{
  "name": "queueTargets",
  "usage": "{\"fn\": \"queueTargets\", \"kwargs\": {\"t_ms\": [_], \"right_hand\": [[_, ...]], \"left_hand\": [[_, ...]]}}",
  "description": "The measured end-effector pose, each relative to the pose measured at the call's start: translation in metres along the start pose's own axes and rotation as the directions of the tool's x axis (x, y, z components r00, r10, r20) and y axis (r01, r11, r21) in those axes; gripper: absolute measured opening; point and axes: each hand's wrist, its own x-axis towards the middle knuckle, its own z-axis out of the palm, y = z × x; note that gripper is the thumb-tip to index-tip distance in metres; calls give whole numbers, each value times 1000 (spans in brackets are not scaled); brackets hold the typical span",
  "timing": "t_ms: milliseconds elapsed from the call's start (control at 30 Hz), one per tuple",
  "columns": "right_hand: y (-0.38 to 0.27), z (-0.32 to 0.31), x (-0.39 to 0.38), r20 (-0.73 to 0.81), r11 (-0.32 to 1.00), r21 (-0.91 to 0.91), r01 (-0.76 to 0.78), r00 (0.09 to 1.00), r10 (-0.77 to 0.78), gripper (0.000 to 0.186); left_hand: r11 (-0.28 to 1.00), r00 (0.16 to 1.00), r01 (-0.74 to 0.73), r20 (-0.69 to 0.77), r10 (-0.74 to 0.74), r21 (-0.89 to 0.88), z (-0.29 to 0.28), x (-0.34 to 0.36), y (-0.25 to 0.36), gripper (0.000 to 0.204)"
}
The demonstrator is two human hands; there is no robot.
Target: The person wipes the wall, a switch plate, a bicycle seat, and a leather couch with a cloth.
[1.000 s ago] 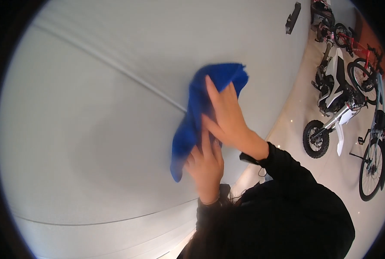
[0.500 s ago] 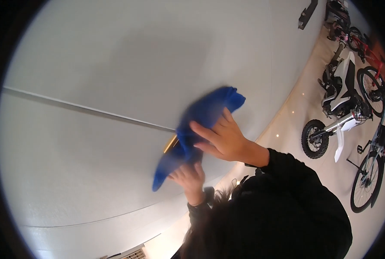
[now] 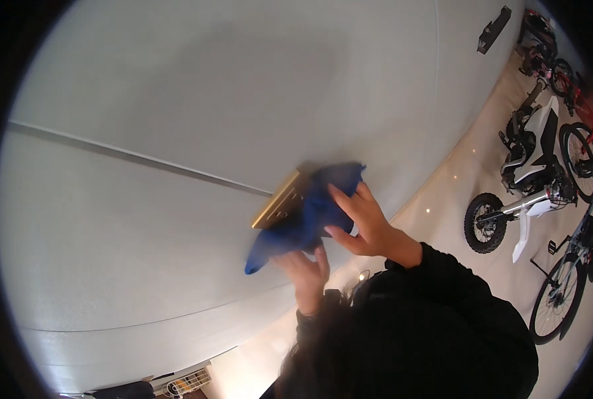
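Note:
A blue cloth (image 3: 316, 206) is bunched against a large pale grey panel (image 3: 176, 86). My right hand (image 3: 368, 225) holds its right part, thumb and forefinger apart with folds of cloth between them. Lower down and to the left, my left hand (image 3: 303, 269) grips the cloth's lower edge; its fingers are blurred and partly hidden by the fabric. Beside the cloth's left side shows a gold plate (image 3: 280, 203) with dark markings, fixed across the panel's seam. The cloth covers the rest of that plate.
A narrow seam (image 3: 143, 159) runs across the panel to the gold plate. A dark bracket-like piece (image 3: 494, 30) is at the upper right. A white and black dirt bike (image 3: 539, 146) and several bicycles stand on the light floor to the right. A wire basket (image 3: 190, 382) shows at the bottom.
The cloth has slid off much of the gold plate, toward me and to the right, so more of the plate shows. Both hands have moved with it.

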Motion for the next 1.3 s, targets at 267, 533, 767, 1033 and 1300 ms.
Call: {"fn": "queueTargets", "kwargs": {"t_ms": [267,533,767,1033,1300], "right_hand": [[-16,5,48,-12,952,-84,294,955,-296,55],[-1,33,-16,137,955,-237,177,980,-147,50],[-36,16,56,140,909,-287,303,952,-273,54],[-10,30,4,121,929,-267,257,965,-232,47],[-12,12,26,132,888,-335,315,949,-287,51]], "left_hand": [[990,984,-57,-158,77,127,-12,52,16,46],[988,997,-42,70,32,149,9,-8,-2,52],[981,983,-33,-169,66,192,-15,39,1,44],[985,999,11,38,-18,172,8,3,1,49],[997,997,14,-73,-9,72,4,25,17,49]]}}
